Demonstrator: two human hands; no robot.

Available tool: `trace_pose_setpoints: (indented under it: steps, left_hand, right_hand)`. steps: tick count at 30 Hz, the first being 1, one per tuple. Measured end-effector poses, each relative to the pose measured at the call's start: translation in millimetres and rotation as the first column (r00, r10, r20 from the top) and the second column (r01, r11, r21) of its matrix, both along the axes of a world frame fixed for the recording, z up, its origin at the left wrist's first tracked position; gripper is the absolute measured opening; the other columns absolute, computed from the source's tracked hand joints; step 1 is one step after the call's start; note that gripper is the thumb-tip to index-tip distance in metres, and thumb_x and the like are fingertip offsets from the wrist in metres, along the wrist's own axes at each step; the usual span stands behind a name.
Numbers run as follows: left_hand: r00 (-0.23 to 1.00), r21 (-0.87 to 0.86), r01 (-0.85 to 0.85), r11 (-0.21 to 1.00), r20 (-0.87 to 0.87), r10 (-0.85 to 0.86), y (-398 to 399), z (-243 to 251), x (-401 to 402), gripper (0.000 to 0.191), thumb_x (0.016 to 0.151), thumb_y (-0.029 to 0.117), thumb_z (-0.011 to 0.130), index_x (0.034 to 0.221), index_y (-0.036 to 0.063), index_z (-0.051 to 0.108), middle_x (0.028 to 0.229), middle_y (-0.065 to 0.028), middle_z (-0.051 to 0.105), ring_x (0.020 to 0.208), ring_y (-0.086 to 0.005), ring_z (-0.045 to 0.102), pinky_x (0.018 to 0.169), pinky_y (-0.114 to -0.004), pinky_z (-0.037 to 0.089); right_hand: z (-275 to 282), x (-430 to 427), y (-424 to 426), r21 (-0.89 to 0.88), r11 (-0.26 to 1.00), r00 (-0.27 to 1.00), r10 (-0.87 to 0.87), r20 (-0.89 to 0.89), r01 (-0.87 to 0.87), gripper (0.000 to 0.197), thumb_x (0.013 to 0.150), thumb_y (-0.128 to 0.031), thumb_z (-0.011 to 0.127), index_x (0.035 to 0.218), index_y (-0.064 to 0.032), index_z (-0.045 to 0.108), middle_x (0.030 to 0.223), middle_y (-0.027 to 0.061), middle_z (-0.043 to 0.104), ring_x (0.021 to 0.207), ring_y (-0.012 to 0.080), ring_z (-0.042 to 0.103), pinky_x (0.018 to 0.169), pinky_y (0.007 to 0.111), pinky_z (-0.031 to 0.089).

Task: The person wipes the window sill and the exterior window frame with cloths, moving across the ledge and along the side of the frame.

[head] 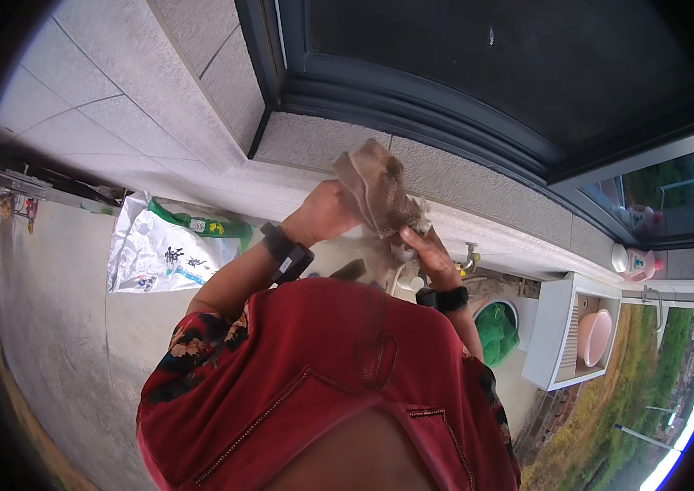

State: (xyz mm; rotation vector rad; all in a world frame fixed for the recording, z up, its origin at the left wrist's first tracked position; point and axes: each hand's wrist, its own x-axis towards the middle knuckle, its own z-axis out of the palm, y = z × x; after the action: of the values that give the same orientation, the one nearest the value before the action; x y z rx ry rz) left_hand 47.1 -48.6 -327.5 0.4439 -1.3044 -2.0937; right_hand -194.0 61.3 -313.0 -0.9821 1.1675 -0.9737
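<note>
A brown cloth (377,187), folded and a little blurred, is held up in front of my chest before the window sill. My left hand (325,212) is closed around its left edge, the fingers mostly hidden behind it. On the lower right, my right hand (436,261) pinches the cloth with the thumb on top. Something whitish shows beside the right fingers; what it is I cannot tell. Both wrists carry dark bands.
A tiled sill (482,178) runs below a dark-framed window (445,80). White and green sacks (166,251) lie at left. On the right are a wall tap (471,258), green netting (497,337) in a round container, a sink unit (552,331) with a pink basin (594,337), and a pink bottle (638,264).
</note>
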Motion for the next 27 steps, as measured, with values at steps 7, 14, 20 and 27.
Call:
trace_pose_setpoints:
  steps: [7, 14, 20, 27]
  left_hand:
    - [0.977, -0.22, -0.058, 0.974, 0.188, 0.1, 23.3, -1.9, 35.2, 0.043, 0.101, 0.024, 0.048, 0.14, 0.0031, 0.049, 0.128, -0.0112, 0.06, 0.116, -0.0251, 0.059, 0.101, -0.042, 0.048]
    - [0.791, -0.32, -0.489, 0.811, 0.23, 0.567, 50.2, 38.6, 48.8, 0.062, 0.097, 0.046, 0.057, 0.148, 0.0141, 0.04, 0.146, -0.0112, 0.046, 0.131, -0.0259, 0.048, 0.11, -0.045, 0.037]
    - [0.717, -0.961, -0.147, 0.236, 0.061, 0.694, 66.9, 76.1, 22.8, 0.061, 0.075, 0.018, 0.084, 0.13, 0.0115, 0.058, 0.129, -0.0118, 0.058, 0.121, -0.0293, 0.054, 0.102, -0.042, 0.043]
    - [0.851, -0.754, -0.252, 0.607, 0.126, 0.509, 66.1, 62.5, 22.7, 0.04, 0.084, 0.003, 0.075, 0.122, 0.0049, 0.062, 0.111, -0.0092, 0.065, 0.103, -0.0199, 0.062, 0.086, -0.033, 0.051]
  right_hand:
    - [0.2, 33.5, 11.5, 0.07, 0.969, 0.868, -0.245, 0.431, 0.239, 0.065, 0.088, -0.012, 0.072, 0.145, -0.0109, 0.041, 0.132, 0.0095, 0.058, 0.119, 0.0249, 0.057, 0.101, 0.04, 0.048]
    - [57.7, 42.9, 11.4, 0.054, 0.98, 0.81, -0.19, 0.555, 0.193, 0.08, 0.085, -0.013, 0.075, 0.15, -0.013, 0.03, 0.134, 0.0096, 0.049, 0.119, 0.0253, 0.054, 0.093, 0.042, 0.054]
    - [47.0, 47.1, -15.0, 0.004, 0.999, 0.866, -0.043, 0.498, 0.047, 0.074, 0.083, -0.007, 0.075, 0.147, -0.0067, 0.038, 0.139, 0.0097, 0.049, 0.126, 0.0232, 0.05, 0.1, 0.037, 0.048]
    - [44.6, 18.7, -23.1, -0.261, 0.961, 0.988, 0.116, 0.103, -0.086, 0.067, 0.08, -0.013, 0.081, 0.138, -0.0052, 0.049, 0.128, 0.0082, 0.059, 0.116, 0.0189, 0.057, 0.098, 0.034, 0.048]
